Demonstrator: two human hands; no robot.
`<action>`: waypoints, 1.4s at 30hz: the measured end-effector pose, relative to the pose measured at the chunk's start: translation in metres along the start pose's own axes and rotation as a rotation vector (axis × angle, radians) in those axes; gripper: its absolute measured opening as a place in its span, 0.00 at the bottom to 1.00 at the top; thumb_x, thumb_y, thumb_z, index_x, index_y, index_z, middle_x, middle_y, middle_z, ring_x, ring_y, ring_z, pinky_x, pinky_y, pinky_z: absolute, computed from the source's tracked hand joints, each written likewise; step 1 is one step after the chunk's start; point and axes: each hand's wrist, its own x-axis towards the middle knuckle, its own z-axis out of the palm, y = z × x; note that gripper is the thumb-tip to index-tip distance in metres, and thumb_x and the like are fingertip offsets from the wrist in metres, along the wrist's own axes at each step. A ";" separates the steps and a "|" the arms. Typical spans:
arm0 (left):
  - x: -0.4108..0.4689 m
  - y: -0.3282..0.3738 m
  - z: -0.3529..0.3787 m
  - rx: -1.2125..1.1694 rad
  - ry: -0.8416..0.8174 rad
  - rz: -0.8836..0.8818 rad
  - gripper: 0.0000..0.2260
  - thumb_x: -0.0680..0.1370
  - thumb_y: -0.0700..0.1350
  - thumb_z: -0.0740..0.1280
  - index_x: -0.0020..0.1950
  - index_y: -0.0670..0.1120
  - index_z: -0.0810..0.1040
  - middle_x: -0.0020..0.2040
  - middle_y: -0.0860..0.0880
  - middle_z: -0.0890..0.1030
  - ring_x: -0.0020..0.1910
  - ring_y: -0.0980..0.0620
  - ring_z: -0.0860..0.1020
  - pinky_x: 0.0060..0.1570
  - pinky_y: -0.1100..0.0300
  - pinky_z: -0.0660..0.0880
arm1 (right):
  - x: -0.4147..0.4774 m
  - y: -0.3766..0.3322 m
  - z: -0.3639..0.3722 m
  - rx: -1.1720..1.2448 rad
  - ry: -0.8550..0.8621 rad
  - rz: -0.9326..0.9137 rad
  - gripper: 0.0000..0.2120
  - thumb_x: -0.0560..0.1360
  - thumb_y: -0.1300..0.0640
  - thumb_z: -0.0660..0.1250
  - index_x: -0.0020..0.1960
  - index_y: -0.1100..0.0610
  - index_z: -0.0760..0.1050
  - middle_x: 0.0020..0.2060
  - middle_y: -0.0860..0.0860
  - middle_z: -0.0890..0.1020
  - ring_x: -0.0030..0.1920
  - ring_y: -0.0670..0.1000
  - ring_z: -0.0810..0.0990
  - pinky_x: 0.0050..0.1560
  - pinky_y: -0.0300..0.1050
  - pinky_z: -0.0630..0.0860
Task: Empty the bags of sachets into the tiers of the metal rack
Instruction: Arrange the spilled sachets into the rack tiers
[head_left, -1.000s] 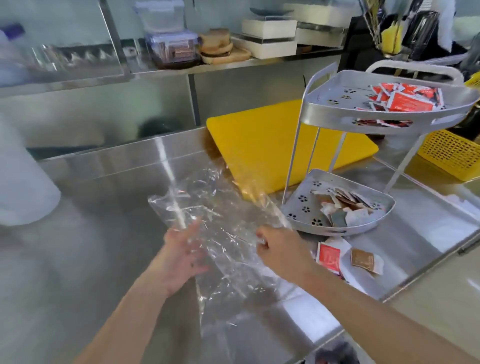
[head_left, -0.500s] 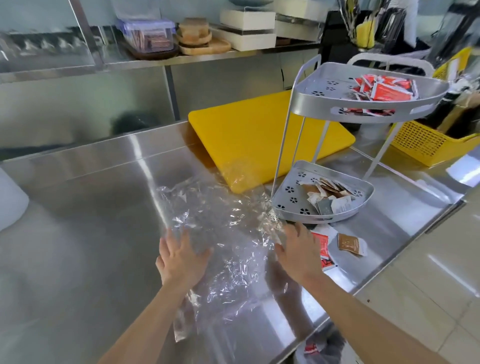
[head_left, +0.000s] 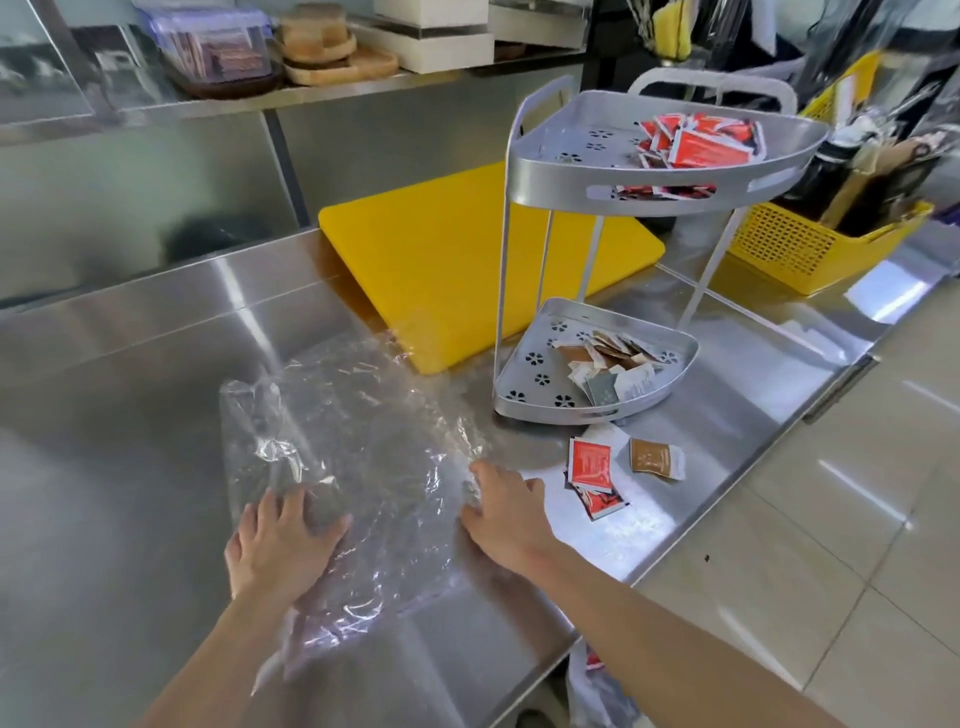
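An empty clear plastic bag (head_left: 358, 441) lies spread flat on the steel counter. My left hand (head_left: 283, 540) presses palm-down on its near left part, fingers apart. At the bag's right edge my right hand (head_left: 506, 512) rests flat, fingers spread. The two-tier metal rack (head_left: 550, 187) stands to the right. Its top tier holds red sachets (head_left: 696, 140); its bottom tier (head_left: 524, 384) holds brown and white sachets (head_left: 608, 366). On the counter by the rack's foot lie loose red sachets (head_left: 589, 462) and a brown one (head_left: 655, 458).
A yellow cutting board (head_left: 447, 249) lies behind the bag. A yellow basket (head_left: 795, 249) with utensils stands at the far right. The counter's front edge (head_left: 727, 493) runs diagonally on the right. A bag (head_left: 597, 686) hangs below the counter edge.
The bag has gone from held up and crumpled to lying flat on the counter. Both hands have opened and now press it down.
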 end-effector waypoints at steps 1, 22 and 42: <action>0.000 0.001 -0.002 -0.008 0.002 -0.019 0.28 0.73 0.63 0.62 0.69 0.52 0.65 0.74 0.46 0.61 0.75 0.43 0.54 0.72 0.45 0.53 | 0.002 0.000 0.000 0.018 0.000 -0.016 0.19 0.73 0.56 0.58 0.64 0.56 0.64 0.56 0.55 0.76 0.60 0.57 0.72 0.57 0.52 0.61; -0.057 0.233 0.068 -0.177 -0.080 0.794 0.10 0.79 0.48 0.58 0.55 0.50 0.77 0.54 0.50 0.80 0.56 0.49 0.75 0.56 0.58 0.68 | 0.011 0.178 -0.096 0.174 0.245 0.421 0.18 0.73 0.52 0.66 0.62 0.55 0.73 0.62 0.53 0.76 0.62 0.55 0.72 0.64 0.51 0.61; -0.048 0.263 0.095 0.045 0.041 0.186 0.26 0.76 0.62 0.58 0.65 0.45 0.66 0.61 0.46 0.72 0.63 0.45 0.68 0.61 0.53 0.64 | 0.019 0.194 -0.093 0.126 -0.005 0.326 0.23 0.67 0.44 0.71 0.57 0.53 0.72 0.55 0.51 0.78 0.54 0.51 0.75 0.57 0.47 0.69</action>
